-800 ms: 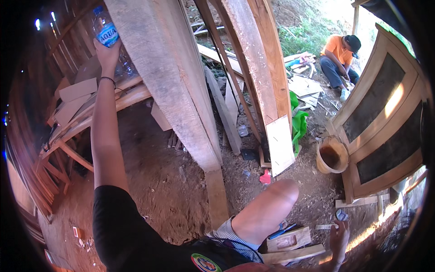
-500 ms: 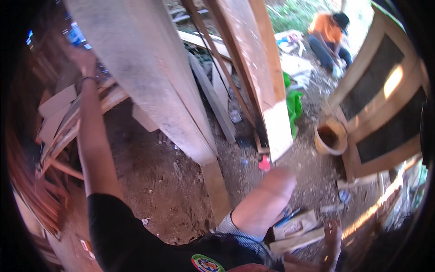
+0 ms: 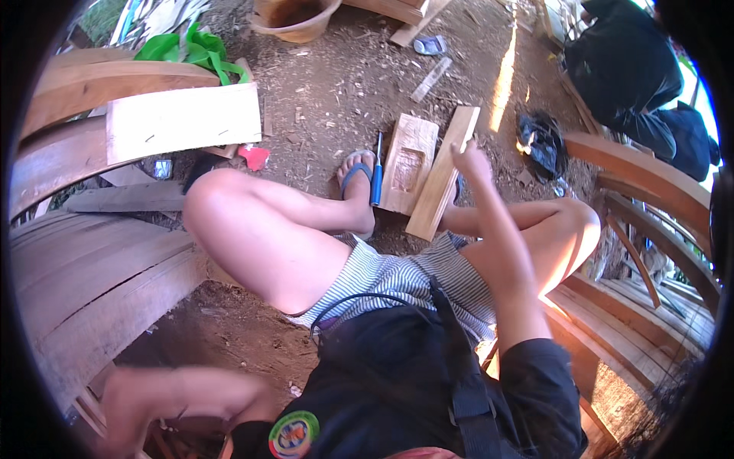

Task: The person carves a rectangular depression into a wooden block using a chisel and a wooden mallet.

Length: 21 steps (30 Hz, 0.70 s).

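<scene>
My right hand [image 3: 472, 163] is closed, its fingers curled beside the right edge of a narrow wooden strip [image 3: 446, 174]. Whether it grips anything cannot be made out. Left of the strip lies a pale wood block [image 3: 407, 163] with a rectangular recess cut into its lower half. A slim tool with a blue handle [image 3: 377, 183], perhaps a chisel or screwdriver, points away from me between that block and my sandalled foot [image 3: 357, 180]. At the lower left my left hand [image 3: 118, 413] is smeared by motion, and its fingers cannot be read.
A tan bucket [image 3: 294, 21] stands at the far edge. Long boards [image 3: 115, 283] lie to my left, near a white-faced plank end [image 3: 183, 122] and green cloth [image 3: 202, 53]. At right are a dark-clothed person [image 3: 627, 57], a black plastic bag [image 3: 541, 145] and curved timbers [image 3: 650, 180].
My view has swung right and down, bringing the recessed block and strip to the middle. My left arm, stretched far out before, is now bent low beside me.
</scene>
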Motion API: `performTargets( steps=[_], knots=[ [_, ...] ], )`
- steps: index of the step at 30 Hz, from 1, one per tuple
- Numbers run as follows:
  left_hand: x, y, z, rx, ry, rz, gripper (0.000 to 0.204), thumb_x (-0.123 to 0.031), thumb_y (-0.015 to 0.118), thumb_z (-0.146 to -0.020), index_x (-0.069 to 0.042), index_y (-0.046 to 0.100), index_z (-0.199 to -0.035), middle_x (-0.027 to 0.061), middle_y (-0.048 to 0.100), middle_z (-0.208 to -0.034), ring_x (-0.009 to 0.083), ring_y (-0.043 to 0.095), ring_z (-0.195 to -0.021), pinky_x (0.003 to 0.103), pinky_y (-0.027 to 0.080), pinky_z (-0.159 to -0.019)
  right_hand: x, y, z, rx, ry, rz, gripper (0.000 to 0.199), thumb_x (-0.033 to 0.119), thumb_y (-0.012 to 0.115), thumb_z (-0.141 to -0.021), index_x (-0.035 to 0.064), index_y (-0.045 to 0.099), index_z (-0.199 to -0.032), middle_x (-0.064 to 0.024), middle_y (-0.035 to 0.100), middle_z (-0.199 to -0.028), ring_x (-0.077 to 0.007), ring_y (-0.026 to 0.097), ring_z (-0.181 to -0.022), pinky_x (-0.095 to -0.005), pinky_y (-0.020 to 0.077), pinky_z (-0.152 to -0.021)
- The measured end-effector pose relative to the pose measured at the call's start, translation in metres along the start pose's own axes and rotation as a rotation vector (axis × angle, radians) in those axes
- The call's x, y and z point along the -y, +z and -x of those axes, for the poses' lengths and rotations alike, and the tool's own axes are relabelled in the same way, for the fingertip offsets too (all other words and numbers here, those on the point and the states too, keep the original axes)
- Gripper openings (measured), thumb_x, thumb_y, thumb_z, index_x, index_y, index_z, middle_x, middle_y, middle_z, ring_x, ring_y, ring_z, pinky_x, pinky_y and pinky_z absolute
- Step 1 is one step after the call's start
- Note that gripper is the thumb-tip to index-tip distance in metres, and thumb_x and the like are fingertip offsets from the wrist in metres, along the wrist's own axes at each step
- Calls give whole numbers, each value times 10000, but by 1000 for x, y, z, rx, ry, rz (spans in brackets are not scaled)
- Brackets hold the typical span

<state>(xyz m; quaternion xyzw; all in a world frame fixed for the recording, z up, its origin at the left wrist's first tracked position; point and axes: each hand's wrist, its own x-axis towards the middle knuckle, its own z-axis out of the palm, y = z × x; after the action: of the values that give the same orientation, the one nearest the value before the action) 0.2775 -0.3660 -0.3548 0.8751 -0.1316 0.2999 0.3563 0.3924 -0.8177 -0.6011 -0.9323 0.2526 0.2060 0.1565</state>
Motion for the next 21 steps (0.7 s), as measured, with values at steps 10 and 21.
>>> performTargets(
  steps=[10,21],
  knots=[
    [23,301,145,965,-466,-435,691,-378,805,-772,-5,516,-1277,213,526,-1284,376,515,-1218,505,494,-955,-38,62,56,228,194,-221,876,407,806,-739,-32,382,-1367,-284,555,-1320,-384,580,-1212,-480,479,-1000],
    [24,310,151,1098,-206,-592,526,-243,784,-726,-74,556,-1169,150,516,-1200,377,517,-1131,498,547,-834,-63,71,34,268,36,-343,805,390,802,-736,-102,448,-1266,-298,636,-1196,-383,639,-1123,-411,503,-961]
  ],
)
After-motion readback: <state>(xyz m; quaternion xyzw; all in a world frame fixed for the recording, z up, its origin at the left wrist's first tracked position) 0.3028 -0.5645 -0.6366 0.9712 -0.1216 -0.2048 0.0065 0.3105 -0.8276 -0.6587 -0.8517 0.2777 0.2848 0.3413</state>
